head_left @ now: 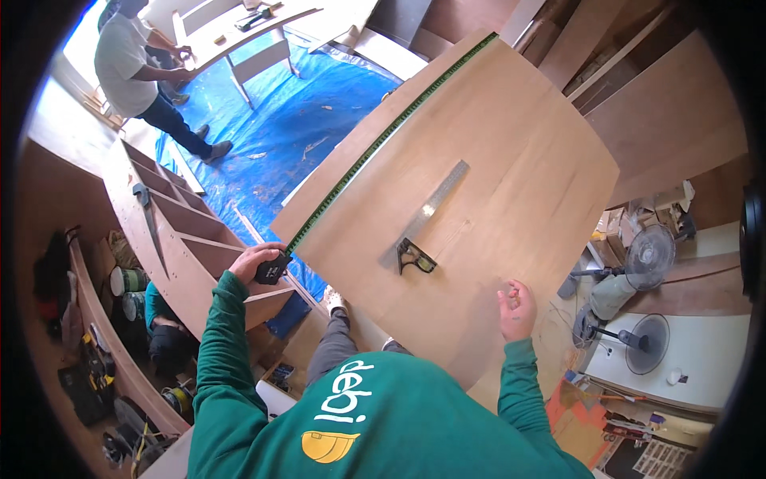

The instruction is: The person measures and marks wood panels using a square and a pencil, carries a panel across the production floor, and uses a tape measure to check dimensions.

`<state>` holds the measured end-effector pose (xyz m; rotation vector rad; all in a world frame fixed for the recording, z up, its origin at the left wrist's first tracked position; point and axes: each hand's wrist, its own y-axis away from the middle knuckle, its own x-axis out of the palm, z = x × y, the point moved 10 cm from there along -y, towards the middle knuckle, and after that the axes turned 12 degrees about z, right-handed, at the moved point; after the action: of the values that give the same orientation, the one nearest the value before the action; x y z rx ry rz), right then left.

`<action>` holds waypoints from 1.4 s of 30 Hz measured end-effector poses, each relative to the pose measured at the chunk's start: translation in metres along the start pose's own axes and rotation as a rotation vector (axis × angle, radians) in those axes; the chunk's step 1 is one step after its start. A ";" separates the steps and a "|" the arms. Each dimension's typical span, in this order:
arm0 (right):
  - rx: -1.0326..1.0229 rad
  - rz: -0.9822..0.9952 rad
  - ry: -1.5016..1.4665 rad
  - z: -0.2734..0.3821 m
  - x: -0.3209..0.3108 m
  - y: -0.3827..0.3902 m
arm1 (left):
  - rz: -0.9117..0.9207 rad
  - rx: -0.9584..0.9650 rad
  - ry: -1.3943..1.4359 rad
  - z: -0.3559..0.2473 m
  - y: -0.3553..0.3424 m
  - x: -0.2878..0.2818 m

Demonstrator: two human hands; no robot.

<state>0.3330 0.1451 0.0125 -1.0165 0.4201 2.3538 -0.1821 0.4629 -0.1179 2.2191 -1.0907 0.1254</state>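
My left hand is closed round the black case of a tape measure at the near left corner of a plywood sheet. From the case the green tape blade runs out along the sheet's left side up to its far edge. A combination square, with a steel rule and a dark head, lies on the middle of the plywood. Over the near right part of the sheet is my right hand, its fingers curled in. Whatever those fingers hold, if anything, is too small to make out.
To the left stands a wooden shelf frame with a handsaw on it. A co-worker stands at a far table beyond the blue tarp. Fans stand at right; another person crouches at lower left.
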 end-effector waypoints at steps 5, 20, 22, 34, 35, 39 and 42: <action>-0.016 -0.026 0.012 0.040 0.014 -0.014 | 0.032 -0.036 0.031 -0.007 -0.010 -0.018; -0.148 0.195 -0.405 0.142 0.110 -0.094 | 0.152 0.028 0.116 0.010 0.004 -0.041; -0.184 0.324 -0.426 0.167 0.140 -0.108 | 0.152 0.035 0.125 0.009 0.003 -0.037; -0.562 1.118 -0.310 0.379 0.393 -0.099 | 0.213 0.026 0.206 0.017 -0.009 -0.044; -0.563 1.125 -0.304 0.382 0.401 -0.099 | 0.214 0.036 0.237 0.022 -0.011 -0.045; -0.606 1.263 -0.023 0.377 0.438 -0.093 | 0.220 0.012 0.244 0.023 -0.009 -0.048; -0.598 1.321 0.055 0.372 0.445 -0.094 | 0.261 0.012 0.277 0.029 -0.013 -0.048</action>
<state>-0.0798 0.5534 -0.0754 -1.2684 0.5026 3.8006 -0.2092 0.4839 -0.1638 1.9867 -1.2162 0.5355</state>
